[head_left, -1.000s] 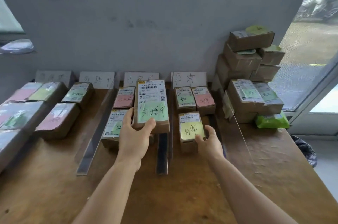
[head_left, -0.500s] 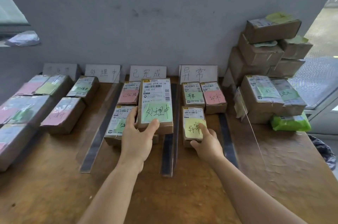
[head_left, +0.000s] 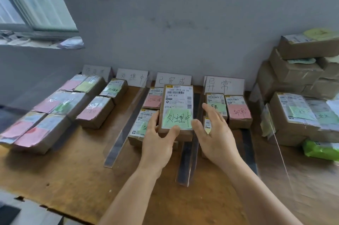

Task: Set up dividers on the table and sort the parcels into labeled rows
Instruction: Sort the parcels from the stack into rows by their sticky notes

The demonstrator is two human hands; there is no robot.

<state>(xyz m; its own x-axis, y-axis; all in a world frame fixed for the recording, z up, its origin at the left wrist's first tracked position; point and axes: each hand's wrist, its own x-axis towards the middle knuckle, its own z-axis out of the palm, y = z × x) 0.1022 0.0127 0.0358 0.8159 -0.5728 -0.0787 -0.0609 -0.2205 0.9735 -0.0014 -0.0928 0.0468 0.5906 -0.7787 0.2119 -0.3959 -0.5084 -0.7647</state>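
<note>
My left hand [head_left: 158, 141] grips a cardboard parcel [head_left: 177, 103] with a white shipping label and a green note, held up over the third row. My right hand [head_left: 214, 133] is beside the parcel's right edge, fingers straight, thumb touching it. Behind stand four white row labels [head_left: 224, 85] against the wall. Clear dividers [head_left: 126, 127] [head_left: 189, 153] split the wooden table [head_left: 82, 179] into rows. Parcels with pink and green notes [head_left: 95, 111] [head_left: 238, 111] lie in the rows. The right hand covers most of a yellow-noted parcel [head_left: 207, 125].
A stack of unsorted cardboard parcels [head_left: 297, 81] fills the right end of the table, with a green plastic mailer [head_left: 321, 149] in front. A thin clear divider [head_left: 278, 147] stands before that stack. A window [head_left: 27, 4] is at upper left.
My right hand has left the yellow-noted parcel and moved left to the edge of the held parcel. The left hand keeps hold of that parcel. The camera has turned left.
</note>
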